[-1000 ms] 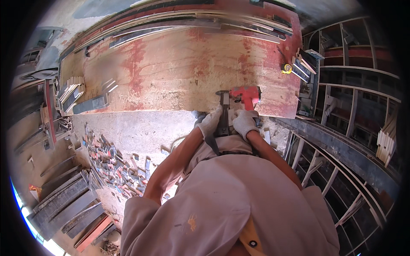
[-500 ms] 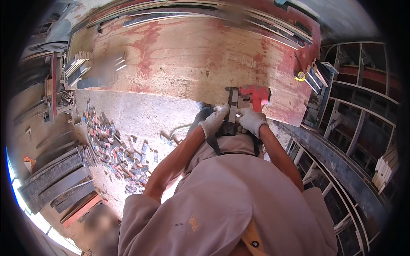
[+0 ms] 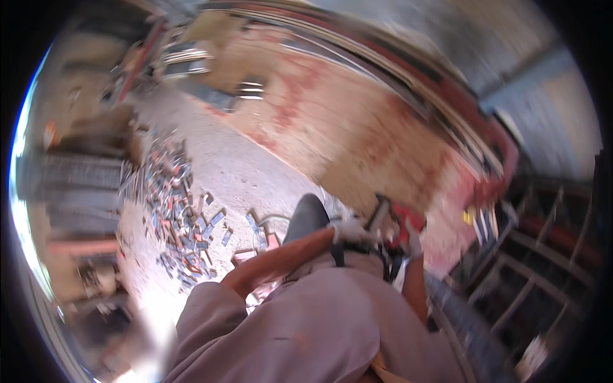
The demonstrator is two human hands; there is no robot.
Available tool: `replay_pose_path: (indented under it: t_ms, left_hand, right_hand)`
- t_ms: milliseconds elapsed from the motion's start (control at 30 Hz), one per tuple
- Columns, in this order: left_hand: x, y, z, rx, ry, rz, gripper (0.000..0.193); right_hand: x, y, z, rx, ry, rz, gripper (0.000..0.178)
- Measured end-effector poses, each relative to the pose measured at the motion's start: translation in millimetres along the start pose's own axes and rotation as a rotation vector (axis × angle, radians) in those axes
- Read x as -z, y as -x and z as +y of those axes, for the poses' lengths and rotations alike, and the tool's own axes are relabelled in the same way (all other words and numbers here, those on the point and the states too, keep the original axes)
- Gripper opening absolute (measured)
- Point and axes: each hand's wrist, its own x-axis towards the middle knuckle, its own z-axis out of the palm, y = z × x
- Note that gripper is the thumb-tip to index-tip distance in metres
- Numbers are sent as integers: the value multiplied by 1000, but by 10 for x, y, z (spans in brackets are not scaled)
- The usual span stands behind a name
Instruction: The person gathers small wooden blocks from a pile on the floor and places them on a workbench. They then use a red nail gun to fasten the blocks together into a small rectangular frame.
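A red nail gun with a dark and grey magazine is in front of my waist, by the near edge of the wooden worktable. My right hand, in a pale glove, is closed at the red handle. My left hand, also gloved, reaches across to the lower end of the magazine. Its fingers are smeared by motion, so their grip on the tool is unclear.
Long strips lie along the table's far edge. A yellow tape measure sits near short slats at its right end. Many offcuts litter the floor at left. A dark metal rack stands at right.
My view has turned, so the table now slants down to the right. The nail gun and both hands appear lower and farther right, and my left hand looks flatter against the magazine.
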Motion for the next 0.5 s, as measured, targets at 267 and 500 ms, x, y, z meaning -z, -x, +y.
replay_pose_path:
  t_ms: [267,500]
  left_hand:
    - [272,244,-138,-8,-434,427,56]
    - [1384,700,-261,-382,-158,481,54]
  right_hand:
    - [-1020,69,-41,-52,37,273,35]
    - [-2455,-35,8,187,145,391,29]
